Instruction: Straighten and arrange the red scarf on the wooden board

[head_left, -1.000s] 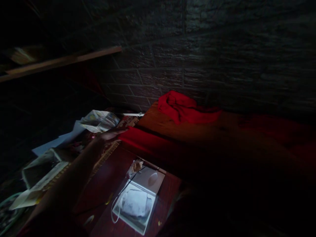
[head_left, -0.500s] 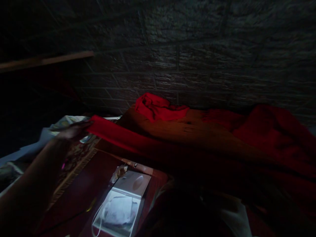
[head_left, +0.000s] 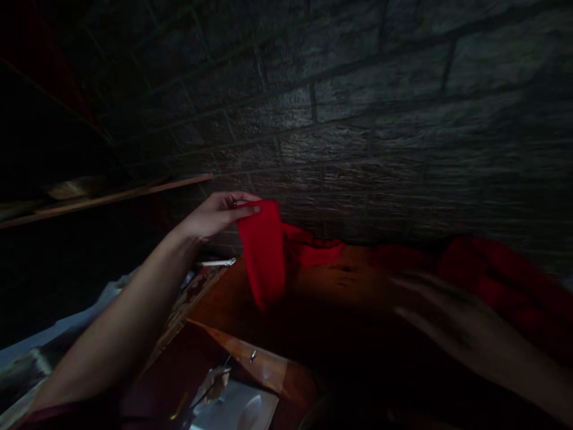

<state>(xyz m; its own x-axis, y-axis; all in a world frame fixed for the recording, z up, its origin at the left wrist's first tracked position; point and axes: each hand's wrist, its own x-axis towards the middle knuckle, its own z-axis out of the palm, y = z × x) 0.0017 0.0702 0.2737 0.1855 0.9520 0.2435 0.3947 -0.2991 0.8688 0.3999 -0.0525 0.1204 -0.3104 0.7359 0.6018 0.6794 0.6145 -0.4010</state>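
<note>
My left hand point(head_left: 224, 214) pinches the top of a folded strip of red cloth point(head_left: 264, 257) between thumb and fingers. The strip hangs down over the wooden tabletop point(head_left: 224, 301), near its left end. Over the right part of the table reaches my right hand point(head_left: 447, 316), fingers stretched out and apart, holding nothing; it is dim and blurred. Just behind the hanging strip lies a crumpled red cloth point(head_left: 320, 254). A larger heap of red cloth point(head_left: 487, 269) rests at the right, beyond my right hand.
A dark brick wall point(head_left: 304, 143) rises behind the table. At the left, a wooden shelf point(head_left: 147, 190) juts out. An open drawer point(head_left: 250, 352) below the table's front edge shows near a white box point(head_left: 237, 409). Deep shadow hides the table's front.
My left hand has risen and moved right with the red strip, which now hangs down instead of stretching across the table. My right hand has come into view, open. The camera view has tilted upward.
</note>
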